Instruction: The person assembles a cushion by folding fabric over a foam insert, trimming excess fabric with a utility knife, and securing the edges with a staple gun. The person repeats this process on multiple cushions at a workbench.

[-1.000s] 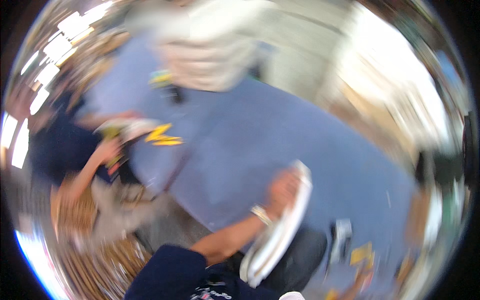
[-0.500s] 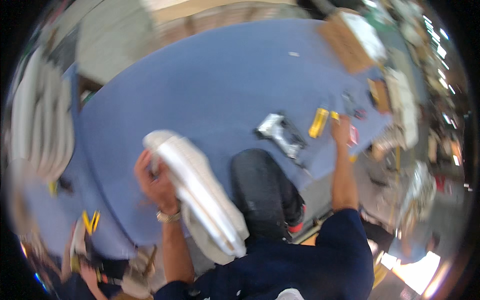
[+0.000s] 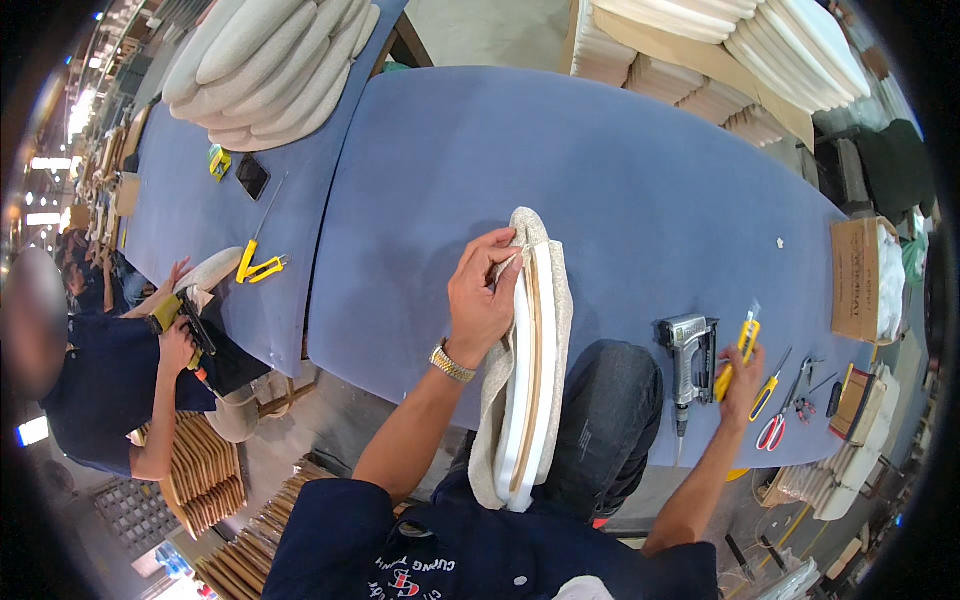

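Fingers of my left hand [image 3: 482, 305] pinched, thumb against fingertips, hardly any gap, gripping beige fabric [image 3: 562, 340] at the upper end of the long padded piece [image 3: 546, 330]. Piece stands lengthwise in front of me, lower end against my shirt front, white padding and a tan strip [image 3: 531, 350] showing along its side, fabric loose at the left. Right hand [image 3: 742, 385] curled round a yellow cutter [image 3: 748, 340], no slack, tip pointing away from me.

Changed: half a second ago my right hand was over at the tools and the piece leaned left in view; now the cutter is clearly up in my grip and the piece runs nearly straight. Meaning, my read: both hands are loaded, work in one, blade tool in the other, but cutter and fabric are well apart, so no cut under way. Nail gun [image 3: 688, 338] lies just left of the cutter on the blue table [image 3: 430, 180]; red-handled scissors [image 3: 773, 433] to the right.

Containers: cardboard box [image 3: 853, 285] at the table's right end, white stuff in it, maybe plastic-wrapped, can't tell what. Small brown box [image 3: 853, 405] nearer me, contents unclear. Beyond the far edge, stacked white pieces [image 3: 795, 45] with cardboard [image 3: 700, 65] around them.
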Motion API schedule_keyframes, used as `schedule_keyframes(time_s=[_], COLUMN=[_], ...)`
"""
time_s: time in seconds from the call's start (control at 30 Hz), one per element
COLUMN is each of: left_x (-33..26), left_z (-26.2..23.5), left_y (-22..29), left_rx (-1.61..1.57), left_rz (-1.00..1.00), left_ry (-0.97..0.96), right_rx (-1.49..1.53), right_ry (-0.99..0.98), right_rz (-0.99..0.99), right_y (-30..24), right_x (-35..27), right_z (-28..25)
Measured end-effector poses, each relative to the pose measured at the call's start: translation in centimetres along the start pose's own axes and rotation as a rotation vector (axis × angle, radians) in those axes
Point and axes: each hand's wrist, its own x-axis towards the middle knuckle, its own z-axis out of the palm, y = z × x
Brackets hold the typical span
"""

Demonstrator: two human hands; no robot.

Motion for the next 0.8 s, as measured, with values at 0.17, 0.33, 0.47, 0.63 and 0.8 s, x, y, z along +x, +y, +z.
schedule_keyframes(time_s=[0.17,0.33,0.47,0.63,0.8], left_x=[0.4,0.5,0.9,-2.4,-5.7], left_z=[0.3,0.5,0.5,0.6,0.7], left_y=[-0.5,-0.8,-0.8,3.7,3.7], left_rx=[-0.057,-0.124,-0.211,-0.061,0.053], left_rz=[0.003,-0.077,-0.163,-0.100,0.000], left_ry=[0.023,0.070,0.089,0.074,0.045], right_rx=[0.326,0.236,0.073,-0.070,-0.136], right_ry=[-0.392,-0.731,-0.707,-0.571,-0.539], right_rz=[0.121,-0.001,-0.078,-0.179,-0.141], right_y=[-10.1,-16.7,-16.1,-13.7,-13.9], right_x=[-9.5,-12.8,-12.5,-11.8,-12.0], right_z=[13.4,21.1,25.2,26.0,25.6])
